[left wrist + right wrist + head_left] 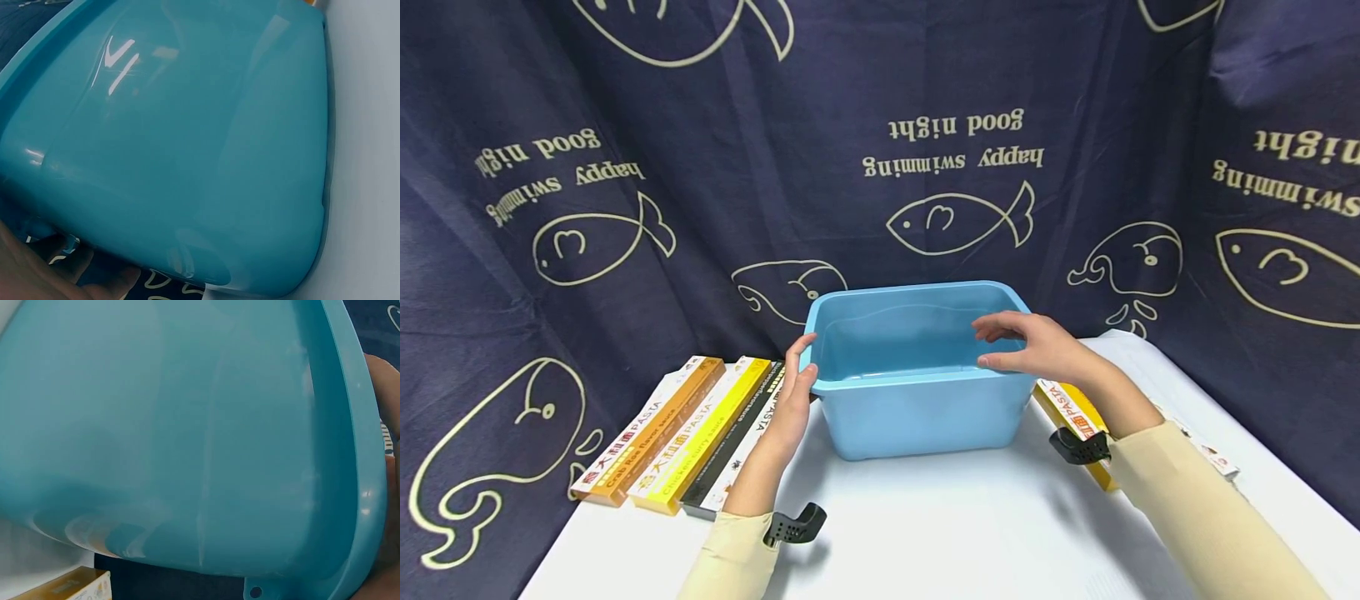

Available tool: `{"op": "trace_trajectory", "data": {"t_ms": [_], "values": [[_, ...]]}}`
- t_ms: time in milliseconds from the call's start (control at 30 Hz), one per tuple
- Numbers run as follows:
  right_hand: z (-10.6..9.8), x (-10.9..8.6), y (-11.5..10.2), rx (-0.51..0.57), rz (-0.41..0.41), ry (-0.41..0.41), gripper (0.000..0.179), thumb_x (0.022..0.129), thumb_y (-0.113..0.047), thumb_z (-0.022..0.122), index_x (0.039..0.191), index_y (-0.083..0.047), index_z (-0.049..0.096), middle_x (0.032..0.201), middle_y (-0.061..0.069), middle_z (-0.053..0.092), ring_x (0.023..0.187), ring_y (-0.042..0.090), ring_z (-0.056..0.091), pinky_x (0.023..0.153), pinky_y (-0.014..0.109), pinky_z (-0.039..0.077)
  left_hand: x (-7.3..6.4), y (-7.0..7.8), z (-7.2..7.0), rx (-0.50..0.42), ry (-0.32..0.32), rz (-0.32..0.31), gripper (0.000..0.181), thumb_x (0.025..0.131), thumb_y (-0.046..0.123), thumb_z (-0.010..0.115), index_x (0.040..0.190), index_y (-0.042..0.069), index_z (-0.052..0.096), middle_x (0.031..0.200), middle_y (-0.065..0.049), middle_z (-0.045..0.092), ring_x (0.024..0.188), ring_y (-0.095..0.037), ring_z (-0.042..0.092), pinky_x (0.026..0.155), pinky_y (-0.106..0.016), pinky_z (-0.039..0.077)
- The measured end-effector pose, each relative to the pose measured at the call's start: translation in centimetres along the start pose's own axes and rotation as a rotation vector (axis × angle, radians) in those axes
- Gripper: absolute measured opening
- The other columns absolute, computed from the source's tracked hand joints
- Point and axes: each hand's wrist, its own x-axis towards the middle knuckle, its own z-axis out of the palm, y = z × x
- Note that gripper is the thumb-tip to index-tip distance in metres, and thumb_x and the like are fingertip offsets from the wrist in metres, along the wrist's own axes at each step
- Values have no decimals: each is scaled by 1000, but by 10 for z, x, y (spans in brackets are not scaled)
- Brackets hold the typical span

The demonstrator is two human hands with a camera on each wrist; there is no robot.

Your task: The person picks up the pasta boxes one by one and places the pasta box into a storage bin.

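Because the left hand [787, 407] grips its left rim, the bin [917, 421] seems steady on the surface [955, 525] between pasta boxes [700, 437], while the right hand [1037, 346], thumb and fingers apart, arches over the other end, perhaps touching.

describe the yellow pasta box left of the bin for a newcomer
Find the blue bin on the table. Left of it, the yellow box lies between two others. Its side is yellow, unlike the orange-brown box and black box flanking it.
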Motion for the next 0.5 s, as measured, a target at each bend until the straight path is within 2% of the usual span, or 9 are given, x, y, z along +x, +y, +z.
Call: {"op": "trace_trajectory", "data": {"t_ms": [267,400,500], "values": [[4,-3,-1,-2,-7,30,51,87,-32,77,134,-17,61,126,2,69,117,21,63,103,43,49,0,1,0,4,1,-4,56,101,37,30,155,29,19,167,-7,10,150,-37,24,117,-67,25],[3,-6,-1,14,-25,87,50,89,-30,76,134,-16,60,129,3,66,119,21,62,105,39,48,0,1,0,5,-4,-9,55,101,37,29,155,30,19,167,-7,9,150,-37,24,116,-67,26],[3,-9,0,31,-36,146,49,90,-28,74,135,-17,59,132,3,63,124,22,59,108,28,44,1,1,1,-1,-2,-11,55,101,36,29,155,29,19,167,-6,10,149,-37,25,116,-67,26]]}}
